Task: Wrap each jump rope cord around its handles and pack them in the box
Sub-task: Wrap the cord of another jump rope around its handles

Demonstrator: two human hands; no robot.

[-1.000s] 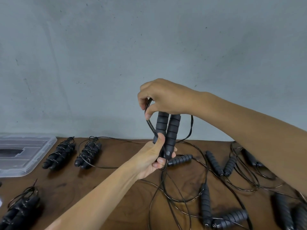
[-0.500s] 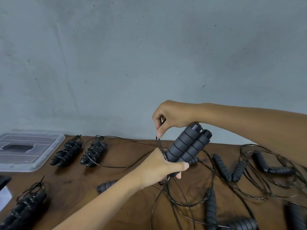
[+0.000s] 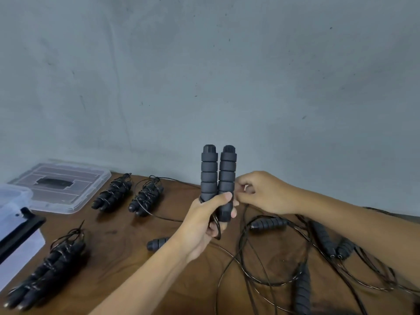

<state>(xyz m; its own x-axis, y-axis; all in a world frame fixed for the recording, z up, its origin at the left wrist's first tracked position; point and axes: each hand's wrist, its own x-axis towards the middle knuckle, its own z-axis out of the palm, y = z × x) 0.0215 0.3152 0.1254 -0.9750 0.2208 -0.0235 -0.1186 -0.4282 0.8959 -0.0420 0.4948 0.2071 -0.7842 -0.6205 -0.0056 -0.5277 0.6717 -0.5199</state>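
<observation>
My left hand (image 3: pixel 204 220) grips the lower ends of two dark foam jump rope handles (image 3: pixel 218 176), held upright side by side above the wooden table (image 3: pixel 118 248). Just right of the handles, my right hand (image 3: pixel 261 192) pinches the thin black cord (image 3: pixel 244 226) with curled fingers. The cord hangs from the handles in loose loops over the table. Three wrapped jump ropes lie on the left: two at the back (image 3: pixel 113 194) (image 3: pixel 146 197) and one near the front (image 3: pixel 47 271).
A clear plastic lid (image 3: pixel 75 198) lies at the back left, with a clear box corner (image 3: pixel 12 196) and a black-edged item (image 3: pixel 20 230) beside it. Several unwrapped handles (image 3: pixel 268 223) (image 3: pixel 302 289) and tangled cords cover the table's right half. A grey wall stands behind.
My left hand swung the handles from tilted right back to upright. My right hand dropped from above the handles to their right side, drawing the cord with it. The camera view shifted right.
</observation>
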